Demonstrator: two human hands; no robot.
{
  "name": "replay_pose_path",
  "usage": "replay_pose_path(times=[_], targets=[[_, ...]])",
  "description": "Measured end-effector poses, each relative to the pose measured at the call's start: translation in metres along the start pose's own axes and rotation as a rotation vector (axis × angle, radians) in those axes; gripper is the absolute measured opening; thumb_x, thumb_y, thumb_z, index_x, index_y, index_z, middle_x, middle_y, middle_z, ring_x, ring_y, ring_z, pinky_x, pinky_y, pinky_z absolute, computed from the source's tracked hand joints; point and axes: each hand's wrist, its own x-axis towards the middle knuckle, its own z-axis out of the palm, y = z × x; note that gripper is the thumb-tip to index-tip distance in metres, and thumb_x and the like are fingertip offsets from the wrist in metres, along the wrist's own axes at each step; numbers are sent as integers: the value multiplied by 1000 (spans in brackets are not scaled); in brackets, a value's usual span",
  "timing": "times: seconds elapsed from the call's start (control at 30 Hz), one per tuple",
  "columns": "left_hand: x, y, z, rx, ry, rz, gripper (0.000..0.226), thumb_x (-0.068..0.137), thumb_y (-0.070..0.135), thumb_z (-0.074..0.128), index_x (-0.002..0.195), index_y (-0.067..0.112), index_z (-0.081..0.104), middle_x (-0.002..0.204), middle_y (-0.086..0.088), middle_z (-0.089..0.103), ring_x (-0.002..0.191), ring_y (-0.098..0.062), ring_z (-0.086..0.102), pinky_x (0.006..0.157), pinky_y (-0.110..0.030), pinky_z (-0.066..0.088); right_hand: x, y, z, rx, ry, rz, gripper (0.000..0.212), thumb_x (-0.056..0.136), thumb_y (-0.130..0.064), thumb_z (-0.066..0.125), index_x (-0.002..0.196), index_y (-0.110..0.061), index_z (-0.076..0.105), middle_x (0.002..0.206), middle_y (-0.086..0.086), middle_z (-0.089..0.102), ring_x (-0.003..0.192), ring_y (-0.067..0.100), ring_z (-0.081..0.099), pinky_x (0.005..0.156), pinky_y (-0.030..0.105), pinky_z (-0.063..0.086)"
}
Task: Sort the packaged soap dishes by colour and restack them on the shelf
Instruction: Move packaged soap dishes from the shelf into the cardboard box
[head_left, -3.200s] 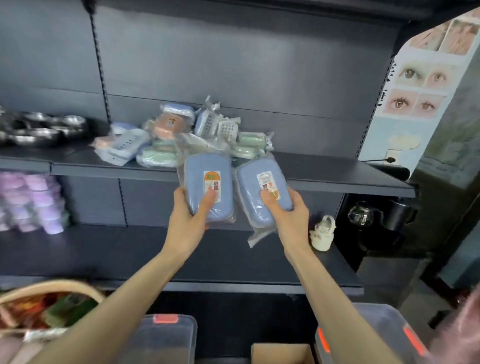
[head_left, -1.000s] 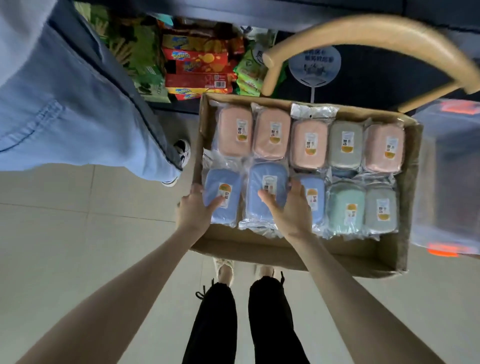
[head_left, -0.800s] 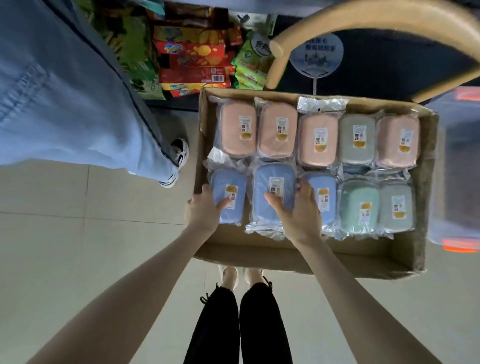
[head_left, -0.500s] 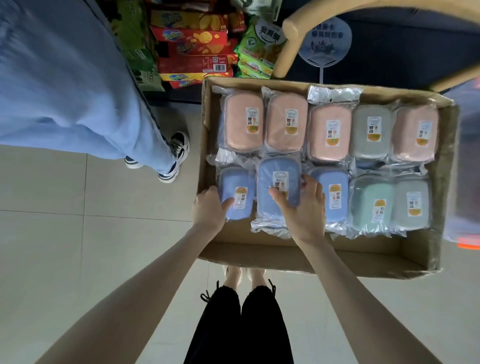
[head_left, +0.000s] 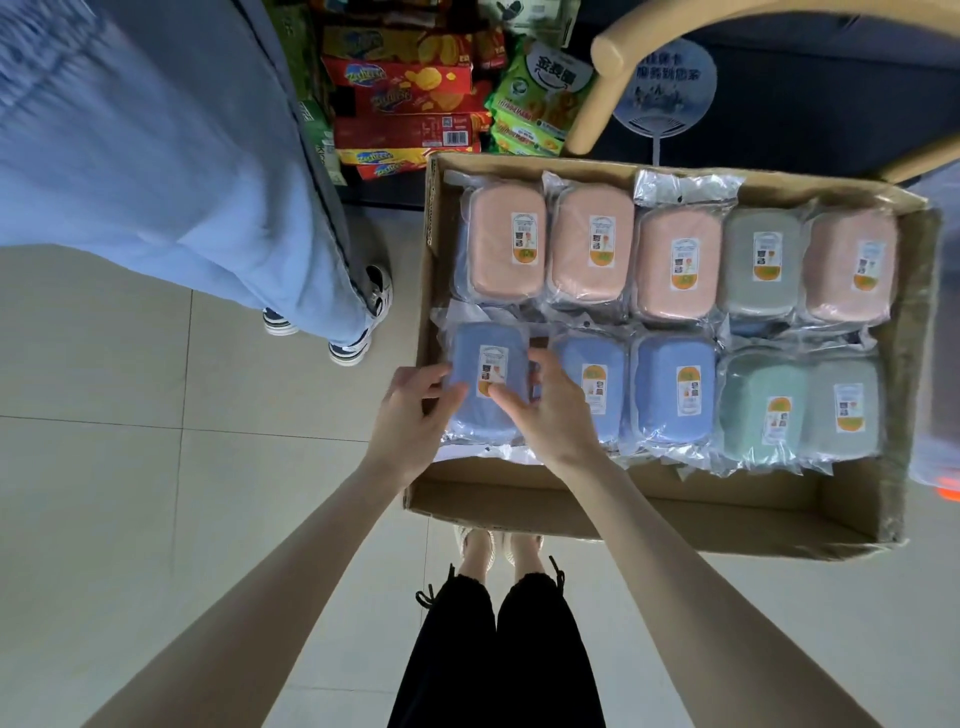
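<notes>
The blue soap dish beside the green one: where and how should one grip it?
Probably the blue soap dish by its near short end, from above: the green dish and another blue dish crowd its long sides, a pink dish its far end; nearer, the box is bare.

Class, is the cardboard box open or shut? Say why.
Open: nothing covers the cardboard box; rows of packaged soap dishes show inside.

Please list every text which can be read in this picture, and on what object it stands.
"金麦圈" (it seems): green snack pack.
Red biscuit boxes: blue logo, too blurred to read.
Round fan: Chinese lines, too blurred to read.
Soap dishes: label print too small to read.
</notes>
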Motion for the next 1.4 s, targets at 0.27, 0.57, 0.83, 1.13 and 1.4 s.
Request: replay_pose_path(times=[0.27, 0.57, 0.83, 1.13, 1.4], targets=[[3, -2, 7, 123, -77, -41, 33, 98, 19, 50, 128, 6, 55, 120, -7, 65, 110, -19, 60, 79, -5, 37, 8, 6, -6, -196, -78, -79, 56, 91, -18, 64, 142, -16, 41, 106, 12, 66, 95, 28, 65, 84, 43, 53], [-14, 44, -21, 478, -239, 60, 43, 96, 26, 53, 136, 11, 49, 129, -10, 58, 116, -24, 54, 95, -28, 39, -16, -24, -68, -472, -187, -135, 53, 92, -15, 61, 141, -14, 42, 136, 13, 46, 123, 32, 49, 96, 41, 43], [-50, 211, -44, 836, -249, 428, 49, 92, 31, 58, 135, 12, 46, 130, -12, 53, 118, -29, 51, 95, -42, 45, -85, -84, -214, -606, 15, -205, 58, 87, -18, 67, 139, -10, 43, 140, 14, 37, 119, 32, 50, 91, 37, 46], [-147, 412, 6, 956, 11, 810, 54, 87, 35, 63, 135, 16, 46, 130, -13, 50, 119, -32, 46, 97, -41, 39, -209, -93, -403, -587, 335, -235, 54, 82, -20, 69, 132, -14, 50, 130, 12, 43, 117, 33, 50, 95, 43, 45], [-246, 508, 126, 919, 110, 923, 61, 88, 45, 60, 140, 21, 40, 135, -8, 48, 125, -29, 40, 98, -42, 34, -311, -10, -545, -640, 473, -242, 60, 86, -19, 67, 140, -13, 42, 143, 12, 35, 127, 35, 41, 101, 44, 42]])
